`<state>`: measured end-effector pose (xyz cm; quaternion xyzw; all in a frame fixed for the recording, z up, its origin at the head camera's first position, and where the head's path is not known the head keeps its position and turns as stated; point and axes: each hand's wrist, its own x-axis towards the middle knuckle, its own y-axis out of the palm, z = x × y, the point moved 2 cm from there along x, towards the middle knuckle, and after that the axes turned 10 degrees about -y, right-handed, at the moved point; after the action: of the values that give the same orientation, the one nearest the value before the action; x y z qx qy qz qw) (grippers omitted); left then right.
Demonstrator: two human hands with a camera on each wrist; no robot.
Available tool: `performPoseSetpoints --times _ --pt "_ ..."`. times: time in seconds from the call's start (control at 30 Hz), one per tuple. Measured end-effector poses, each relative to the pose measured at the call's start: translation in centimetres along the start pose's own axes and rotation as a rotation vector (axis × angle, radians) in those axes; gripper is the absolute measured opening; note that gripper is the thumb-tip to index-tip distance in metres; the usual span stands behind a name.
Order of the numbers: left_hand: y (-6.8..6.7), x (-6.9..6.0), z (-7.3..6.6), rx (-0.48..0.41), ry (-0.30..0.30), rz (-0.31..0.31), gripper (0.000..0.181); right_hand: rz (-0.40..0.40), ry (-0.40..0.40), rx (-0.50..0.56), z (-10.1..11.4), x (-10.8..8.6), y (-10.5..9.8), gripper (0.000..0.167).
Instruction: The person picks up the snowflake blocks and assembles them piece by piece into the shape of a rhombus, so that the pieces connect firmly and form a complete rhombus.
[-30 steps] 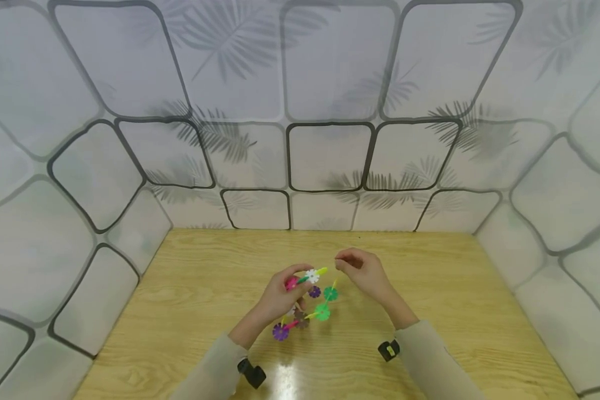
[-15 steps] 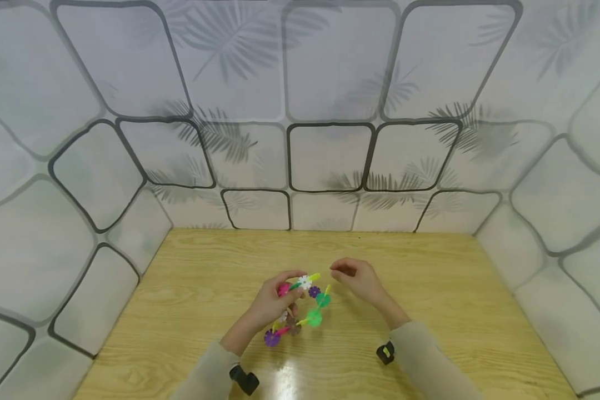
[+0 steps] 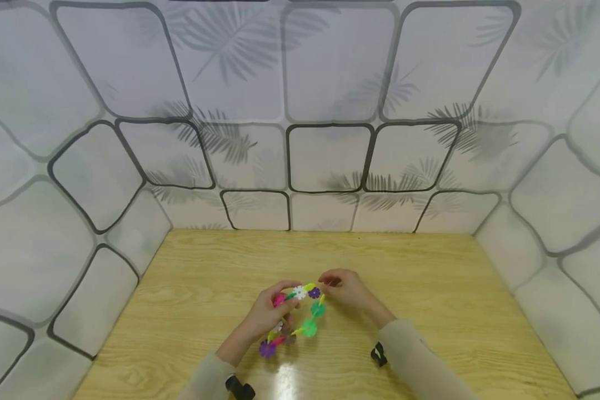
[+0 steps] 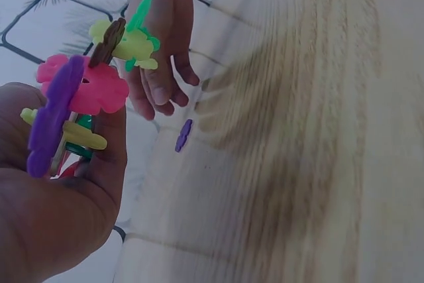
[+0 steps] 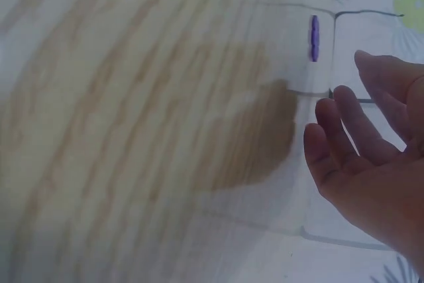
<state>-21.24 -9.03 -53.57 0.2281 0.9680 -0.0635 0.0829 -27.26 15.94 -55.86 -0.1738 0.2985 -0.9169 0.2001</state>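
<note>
My left hand (image 3: 262, 318) grips a chain of interlocking plastic snowflake discs (image 3: 309, 328), held above the table. The chain's discs are pink, white, yellow, green, brown and purple; fingers hide part of it. A loose purple snowflake disc (image 4: 183, 135) lies flat on the tabletop, also visible edge-on as a thin purple disc (image 5: 315, 38) in the right wrist view. Beside that loose disc hovers my right hand (image 3: 347, 290), its fingers loosely bent and holding nothing. In the right wrist view a gap shows between its fingertips (image 5: 324, 109) and the purple disc.
A light wood-grain table (image 3: 420, 278) lies under both hands. Pale walls (image 3: 330, 208) with a stone-and-leaf pattern enclose it at the back and both sides. Dark cameras (image 3: 378, 354) sit at the wrists.
The left hand has shifted toward the person and slightly left with the chain. The right hand has come down and left, nearer the loose purple disc, which stays in place.
</note>
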Motion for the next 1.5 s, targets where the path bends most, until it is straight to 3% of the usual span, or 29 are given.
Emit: performPoseSetpoints --times 0.2,0.57,0.83,1.17,1.3,1.5 --pt "-0.5 -0.1 0.8 -0.003 -0.026 -0.002 0.047 0.019 -0.078 -0.041 -0.6 0.2 0.5 0.020" --pt "-0.5 -0.5 0.7 -0.012 -0.027 0.011 0.048 0.087 -0.084 -0.102 -0.6 0.8 1.3 0.030" --pt "-0.4 -0.4 0.6 0.007 -0.024 0.011 0.047 0.101 -0.067 -0.169 -0.3 1.1 1.6 0.025" --pt "-0.6 -0.4 0.7 -0.017 -0.019 0.018 0.048 0.055 -0.027 -0.107 0.4 0.9 1.3 0.016" --pt "-0.7 -0.3 0.6 -0.022 -0.014 0.001 0.049 0.008 -0.001 -0.038 1.0 0.7 0.9 0.018" --pt "-0.6 -0.3 0.3 -0.024 -0.020 -0.033 0.048 -0.034 0.033 -0.028 0.9 0.6 0.6 0.013"
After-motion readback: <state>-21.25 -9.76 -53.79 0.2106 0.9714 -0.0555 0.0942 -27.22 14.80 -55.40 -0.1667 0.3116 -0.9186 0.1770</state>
